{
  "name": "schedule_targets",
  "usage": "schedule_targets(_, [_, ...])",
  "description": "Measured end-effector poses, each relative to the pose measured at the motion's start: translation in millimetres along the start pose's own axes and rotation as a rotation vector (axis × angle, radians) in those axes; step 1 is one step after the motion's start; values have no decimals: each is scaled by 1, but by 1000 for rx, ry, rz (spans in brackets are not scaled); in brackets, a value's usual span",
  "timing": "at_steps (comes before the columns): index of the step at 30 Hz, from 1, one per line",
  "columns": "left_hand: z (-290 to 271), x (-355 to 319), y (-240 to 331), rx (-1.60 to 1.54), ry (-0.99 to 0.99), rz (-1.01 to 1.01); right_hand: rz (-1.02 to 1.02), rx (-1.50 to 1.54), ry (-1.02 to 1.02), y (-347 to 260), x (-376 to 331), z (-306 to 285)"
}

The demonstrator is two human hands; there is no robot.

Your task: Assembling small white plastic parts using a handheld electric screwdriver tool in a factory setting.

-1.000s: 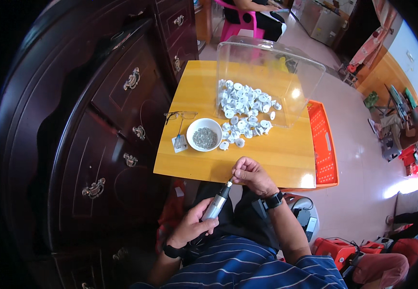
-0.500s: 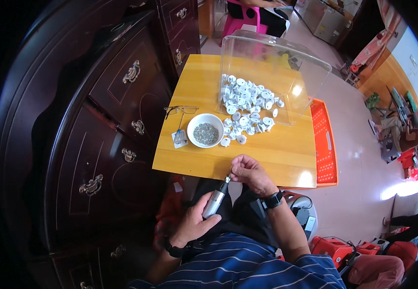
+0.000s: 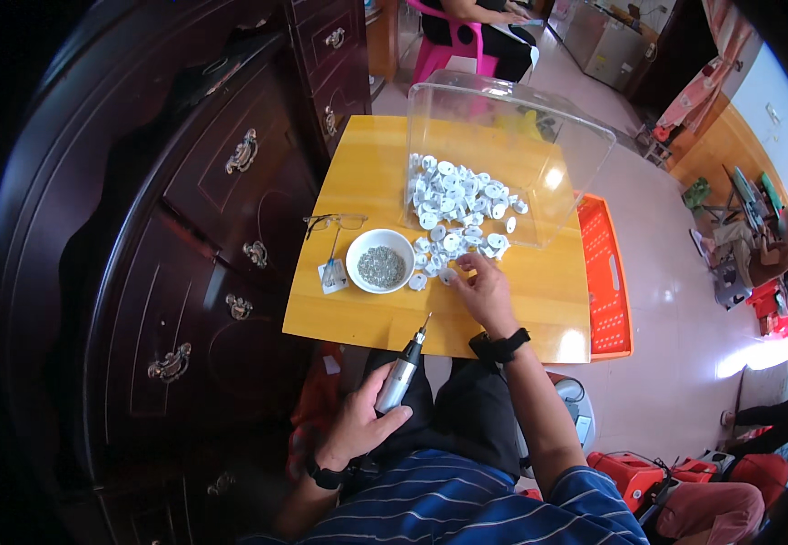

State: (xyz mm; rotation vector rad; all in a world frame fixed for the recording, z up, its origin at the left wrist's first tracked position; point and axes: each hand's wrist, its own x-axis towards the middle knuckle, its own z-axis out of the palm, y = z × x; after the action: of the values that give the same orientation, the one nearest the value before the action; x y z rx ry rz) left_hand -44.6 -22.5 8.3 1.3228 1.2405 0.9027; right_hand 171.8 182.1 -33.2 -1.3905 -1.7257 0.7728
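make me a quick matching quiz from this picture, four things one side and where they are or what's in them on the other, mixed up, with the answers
Things
1. silver-and-black handheld tool
2. white bowl
3. eyeglasses
4. orange crate

Place or contents
A. on the table, near its left edge
B. along the table's right side
C. gripped in the left hand
D. holds a heap of small metallic pieces

Pairs: 1-C, 2-D, 3-A, 4-B
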Motion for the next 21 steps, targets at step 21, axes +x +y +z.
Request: schedule_targets(21, [17, 24, 11, 116, -57, -56, 286, 719, -196, 13, -55, -12])
